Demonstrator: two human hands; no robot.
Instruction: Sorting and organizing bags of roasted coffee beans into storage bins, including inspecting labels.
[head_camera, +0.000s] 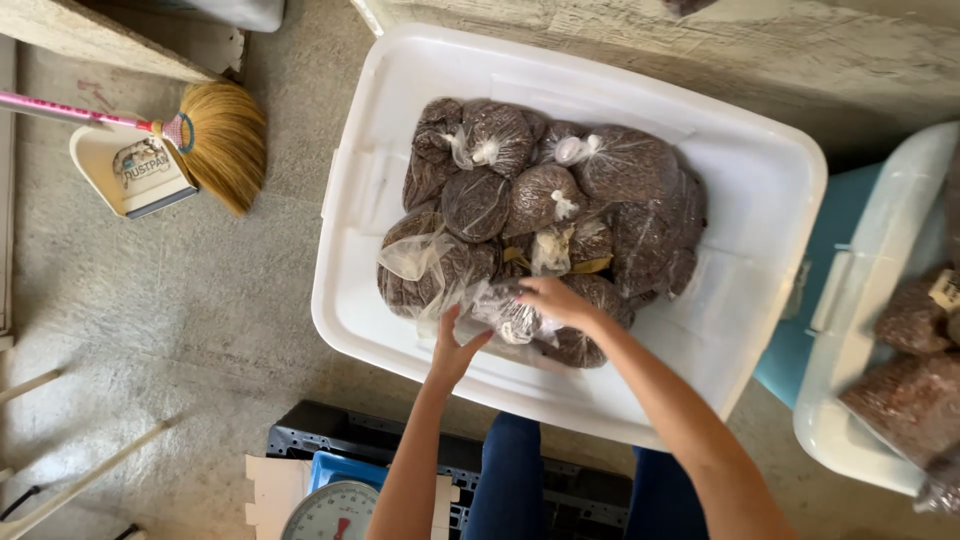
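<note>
**Two hands at a tied bag in a white tub of brown-filled bags**

Head view: A bare concrete floor fills the left of the frame, with a rough pale wall along the top. On the floor stands a large white plastic tub, its long axis running from lower left to upper right, piled with clear plastic bags of dark brown grains, each knotted at the neck.

At the tub's near edge lies one small clear bag, lying roughly left to right, its loose crumpled plastic toward the left. The right hand rests on its right end, fingers curled down over it; whether they actually clamp it cannot be told. The left hand is open, fingers spread and pointing up, just beside the bag's left end at the tub rim; contact there is hard to make out.

The bag's underside is hidden by the hands and neighbouring bags. To the left lie a straw broom with a pink handle and a cream dustpan. At the bottom edge, a round scale dial is cut off, standing on a black crate. To the right, a second white tub with more brown bags is cut by the frame.
</note>
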